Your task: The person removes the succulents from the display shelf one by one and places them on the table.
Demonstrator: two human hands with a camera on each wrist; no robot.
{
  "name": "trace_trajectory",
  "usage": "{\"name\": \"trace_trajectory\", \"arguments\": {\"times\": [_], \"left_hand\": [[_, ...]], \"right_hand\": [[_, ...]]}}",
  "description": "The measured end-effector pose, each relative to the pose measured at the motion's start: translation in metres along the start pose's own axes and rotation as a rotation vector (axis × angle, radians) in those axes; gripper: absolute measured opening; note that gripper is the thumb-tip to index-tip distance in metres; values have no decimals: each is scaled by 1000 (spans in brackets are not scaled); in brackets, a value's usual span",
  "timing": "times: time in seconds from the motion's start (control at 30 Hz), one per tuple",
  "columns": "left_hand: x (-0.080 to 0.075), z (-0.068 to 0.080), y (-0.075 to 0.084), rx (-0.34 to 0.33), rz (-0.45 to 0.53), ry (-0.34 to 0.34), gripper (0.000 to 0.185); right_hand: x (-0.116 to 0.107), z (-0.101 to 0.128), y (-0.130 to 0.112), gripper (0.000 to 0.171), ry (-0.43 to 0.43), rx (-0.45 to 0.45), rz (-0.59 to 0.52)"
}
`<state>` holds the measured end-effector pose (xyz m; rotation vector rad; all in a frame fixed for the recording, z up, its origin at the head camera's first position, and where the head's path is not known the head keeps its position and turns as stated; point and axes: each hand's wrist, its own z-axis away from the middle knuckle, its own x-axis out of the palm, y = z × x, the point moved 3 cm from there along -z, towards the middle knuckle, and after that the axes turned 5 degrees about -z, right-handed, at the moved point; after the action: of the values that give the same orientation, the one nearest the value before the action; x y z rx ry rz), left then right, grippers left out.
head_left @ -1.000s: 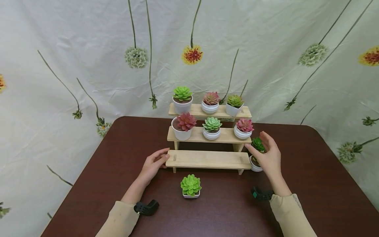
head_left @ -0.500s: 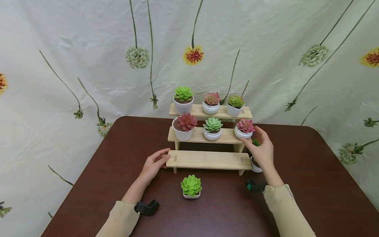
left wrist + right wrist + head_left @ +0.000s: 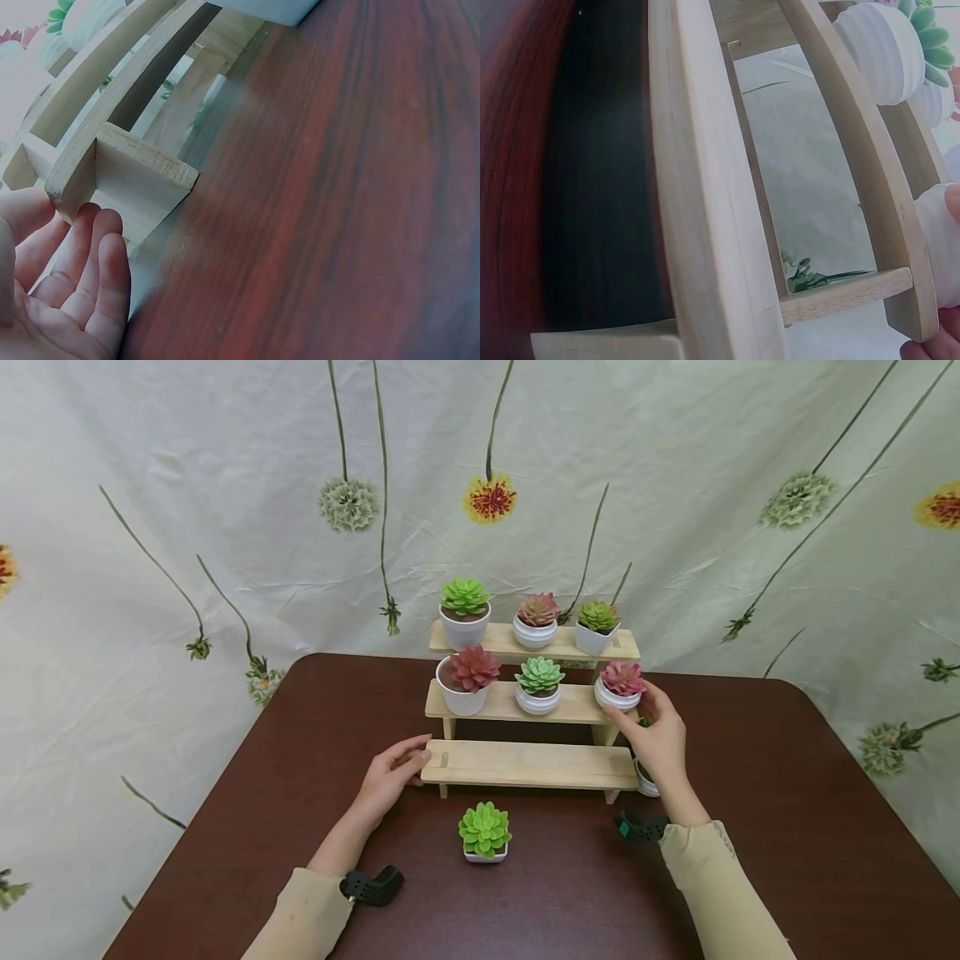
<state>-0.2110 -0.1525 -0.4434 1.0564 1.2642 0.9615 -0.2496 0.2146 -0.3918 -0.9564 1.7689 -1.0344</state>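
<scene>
A three-tier wooden plant stand (image 3: 525,763) stands on the table. My left hand (image 3: 388,778) grips the left end of its lowest shelf; in the left wrist view the thumb and fingers meet the shelf end (image 3: 75,169). At the right end of the middle shelf sits a potted pink succulent (image 3: 622,681) in a white ribbed pot. My right hand (image 3: 660,735) holds that pot (image 3: 937,240) between thumb and fingers. Beside it on the same shelf are a pale green succulent (image 3: 538,677) and a dark red succulent (image 3: 472,670).
Three potted succulents, one of them pinkish (image 3: 537,614), line the top shelf. A bright green succulent (image 3: 484,832) in a square pot stands in front. Another white pot (image 3: 647,779) is partly hidden behind my right hand. A flowered cloth (image 3: 675,527) hangs behind the table (image 3: 300,735).
My right hand has moved left to the pink succulent's pot and taken hold of it. The left hand stays on the lowest shelf's end.
</scene>
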Motion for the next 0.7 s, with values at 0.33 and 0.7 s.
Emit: {"name": "trace_trajectory", "arguments": {"times": [0.33,0.7], "left_hand": [[0,-13,-28,-8,33,7,40],[0,-14,-32,34,3,20,40]], "right_hand": [[-7,2,0,62,29,-35,-30],[-28,6,12,62,112,-4,-17]]}}
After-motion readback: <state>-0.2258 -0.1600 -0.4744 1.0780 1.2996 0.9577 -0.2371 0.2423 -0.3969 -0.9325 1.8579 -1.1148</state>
